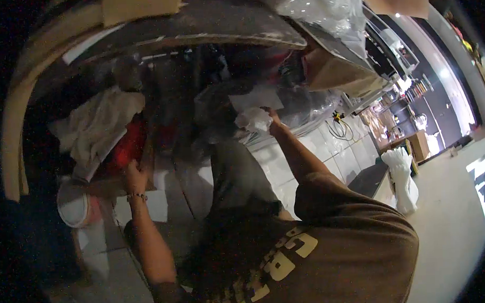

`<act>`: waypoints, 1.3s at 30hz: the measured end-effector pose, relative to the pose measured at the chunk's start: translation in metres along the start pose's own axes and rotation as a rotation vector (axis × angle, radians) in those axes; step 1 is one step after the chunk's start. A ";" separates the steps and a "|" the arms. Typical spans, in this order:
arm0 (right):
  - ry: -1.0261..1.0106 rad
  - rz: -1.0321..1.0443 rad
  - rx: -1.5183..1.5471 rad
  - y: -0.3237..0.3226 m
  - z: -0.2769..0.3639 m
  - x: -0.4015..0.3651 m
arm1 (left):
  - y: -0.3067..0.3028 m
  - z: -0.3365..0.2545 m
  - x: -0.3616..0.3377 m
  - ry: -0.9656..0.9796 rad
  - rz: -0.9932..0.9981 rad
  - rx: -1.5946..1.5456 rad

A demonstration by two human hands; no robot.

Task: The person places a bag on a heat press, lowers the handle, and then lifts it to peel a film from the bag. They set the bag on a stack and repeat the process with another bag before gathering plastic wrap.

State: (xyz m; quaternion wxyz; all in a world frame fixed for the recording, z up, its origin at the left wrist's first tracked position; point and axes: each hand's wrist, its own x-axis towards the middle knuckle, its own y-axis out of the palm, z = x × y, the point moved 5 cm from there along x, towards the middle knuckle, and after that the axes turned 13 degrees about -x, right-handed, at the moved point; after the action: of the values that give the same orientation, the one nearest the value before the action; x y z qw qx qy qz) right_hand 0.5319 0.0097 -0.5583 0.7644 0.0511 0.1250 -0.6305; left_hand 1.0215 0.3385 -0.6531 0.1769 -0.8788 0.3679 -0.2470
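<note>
"Firstly, the fingers?"

"Right hand point(274, 121): closed around a crumpled white piece point(253, 120), held up near the knee point(229, 152). Left hand point(135, 176): fingertips at the near edge of a brown box point(106, 186), against a red item point(129, 149). Whether they grip it, I cannot tell (heavy shadow)."

"Reason for those holds?"

"Judged only: the bunched piece looks light, so one hand suffices; the left probably steadies the box edge or the red item. A pale cloth point(100, 118) drapes the box's far left side, seemingly laid there loosely."

"Edges and room?"

"Tight above: the tabletop point(211, 25) ends in a worn front edge beyond both hands. A white tub point(73, 204) crowds the box's near left corner. Plastic-wrapped goods point(307, 104) back the right hand. Widest room: floor tiles point(328, 148) beside the right forearm, short of a cable point(338, 117)."
</note>
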 end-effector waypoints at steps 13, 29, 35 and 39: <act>-0.239 -0.329 0.265 -0.032 0.039 -0.007 | -0.030 -0.058 -0.016 0.048 0.095 0.192; 0.886 0.977 0.330 0.100 0.171 -0.332 | -0.071 -0.363 -0.081 -0.361 0.958 -0.383; 0.270 0.978 -0.284 -0.036 0.214 -0.309 | -0.166 -0.486 -0.026 -0.170 1.181 -0.251; 0.460 0.982 -0.676 -0.076 0.276 -0.283 | -0.214 -0.626 0.064 -0.146 0.906 -0.220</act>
State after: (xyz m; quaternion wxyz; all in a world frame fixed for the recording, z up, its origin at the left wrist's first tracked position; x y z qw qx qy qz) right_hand 0.4432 0.1983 -0.2142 0.8918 -0.0076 0.4400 -0.1053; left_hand 0.8272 0.3533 -0.0171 0.1982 -0.6582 0.7251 -0.0421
